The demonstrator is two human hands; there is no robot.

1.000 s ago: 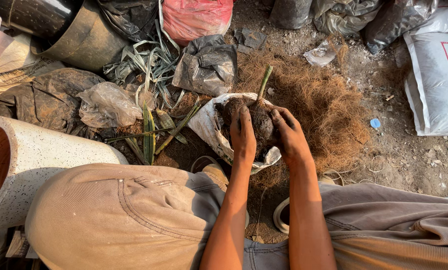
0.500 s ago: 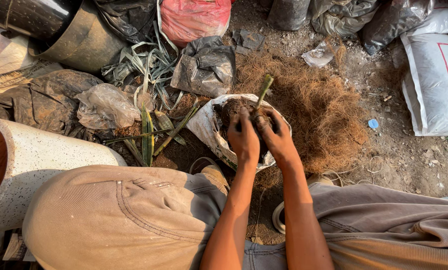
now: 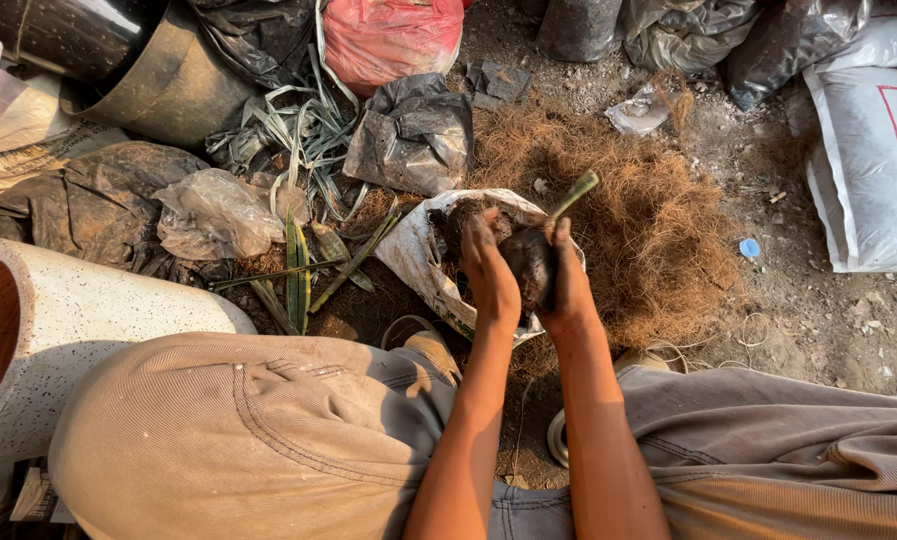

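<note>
Open ground [image 3: 829, 320] right of fibre pile [image 3: 649, 220]: free passage. Left blocked by speckled pot [image 3: 99, 330], leaves [image 3: 299, 270], plastic bags [image 3: 409, 140]. Knees hem in near side. Sack [image 3: 869, 150] bounds far right.

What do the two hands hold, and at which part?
Both the left hand and right hand cup the dark soil ball of a plant; its green stem is free.

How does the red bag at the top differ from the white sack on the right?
The red bag is bulging, rounded and crumpled; the white sack lies flatter and smoother. The red bag is plain, the white sack bears a printed red frame. Both sit on the dirt ground.
</note>
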